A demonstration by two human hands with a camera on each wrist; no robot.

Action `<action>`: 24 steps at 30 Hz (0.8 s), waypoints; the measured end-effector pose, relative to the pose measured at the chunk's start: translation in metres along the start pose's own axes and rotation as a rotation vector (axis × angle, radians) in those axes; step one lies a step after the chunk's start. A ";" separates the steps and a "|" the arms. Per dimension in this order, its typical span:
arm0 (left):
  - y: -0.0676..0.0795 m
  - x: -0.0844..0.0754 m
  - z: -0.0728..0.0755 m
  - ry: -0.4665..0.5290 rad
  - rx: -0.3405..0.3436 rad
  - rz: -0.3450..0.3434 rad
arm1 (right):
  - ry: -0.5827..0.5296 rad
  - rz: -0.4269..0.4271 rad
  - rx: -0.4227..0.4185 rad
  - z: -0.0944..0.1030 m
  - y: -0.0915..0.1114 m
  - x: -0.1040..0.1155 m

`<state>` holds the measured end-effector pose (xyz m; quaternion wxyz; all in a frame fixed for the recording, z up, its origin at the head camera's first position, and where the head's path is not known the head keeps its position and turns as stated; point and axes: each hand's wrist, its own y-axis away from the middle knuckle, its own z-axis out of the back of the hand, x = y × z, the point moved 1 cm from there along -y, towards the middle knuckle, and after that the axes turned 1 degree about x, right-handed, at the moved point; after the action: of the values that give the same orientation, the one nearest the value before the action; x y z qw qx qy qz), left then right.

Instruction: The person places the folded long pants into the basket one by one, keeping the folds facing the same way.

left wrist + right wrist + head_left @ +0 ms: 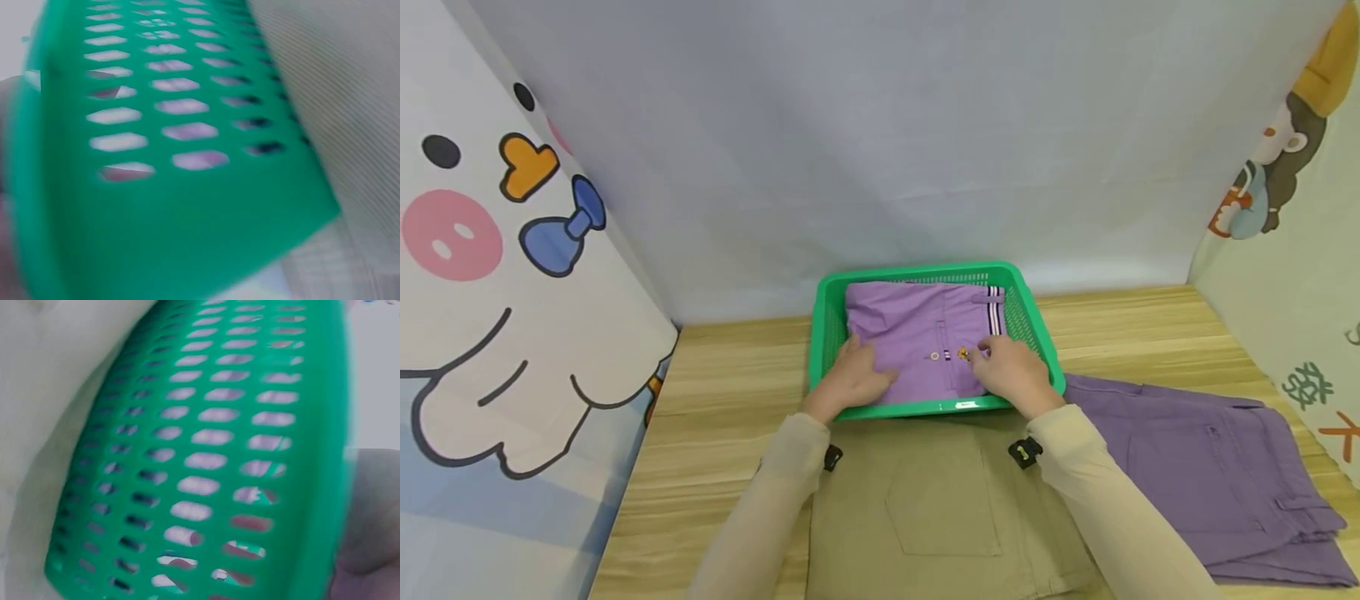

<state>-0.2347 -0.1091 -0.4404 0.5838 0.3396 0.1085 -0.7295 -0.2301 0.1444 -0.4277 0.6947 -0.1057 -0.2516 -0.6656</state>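
A green perforated plastic basket (917,409) stands near the back of the table, with folded light purple pants (902,321) lying in it. The waistband, striped in white and navy, faces the basket's right side. On the left part of the pants rests my left hand (853,379), its thumb spread toward the middle. My right hand (1013,371) touches the right part, beside a small yellow decoration; its fingertips are partly hidden. Both wrist views are filled by the basket's wall (156,231), and the right one catches a blurred piece of my right hand (375,519).
Khaki pants (940,500) lie flat in front of the basket, under my forearms. Darker purple pants (1195,475) are spread on the wooden table (722,392) at the right. A pale cloth wall (880,167) rises behind, with printed cloths at both sides.
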 end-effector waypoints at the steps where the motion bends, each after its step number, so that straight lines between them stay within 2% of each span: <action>1: 0.002 -0.002 0.001 0.013 -0.013 -0.019 | -0.026 0.014 -0.007 0.002 0.002 0.001; 5: 0.013 -0.013 0.006 0.132 -0.057 -0.055 | -0.140 0.065 -0.023 0.006 0.009 0.006; 10: 0.029 -0.024 0.010 0.365 -0.113 -0.051 | -0.286 0.074 -0.022 0.012 0.018 0.010; 16: 0.045 -0.030 0.012 0.668 -0.107 -0.057 | -0.516 0.085 -0.003 0.019 0.033 0.014; 19: 0.056 -0.031 0.010 0.740 -0.108 -0.101 | -0.648 0.085 0.039 0.020 0.042 0.015; 21: 0.064 -0.031 0.007 0.765 -0.102 -0.126 | -0.699 0.083 0.045 0.019 0.049 0.014; 24: 0.078 -0.029 0.002 0.792 -0.113 -0.144 | -0.677 0.110 -0.038 0.013 0.060 0.009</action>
<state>-0.1606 -0.1107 -0.4022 0.4622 0.5531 0.3883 -0.5742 -0.1744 0.1479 -0.4013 0.6044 -0.3471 -0.4493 -0.5588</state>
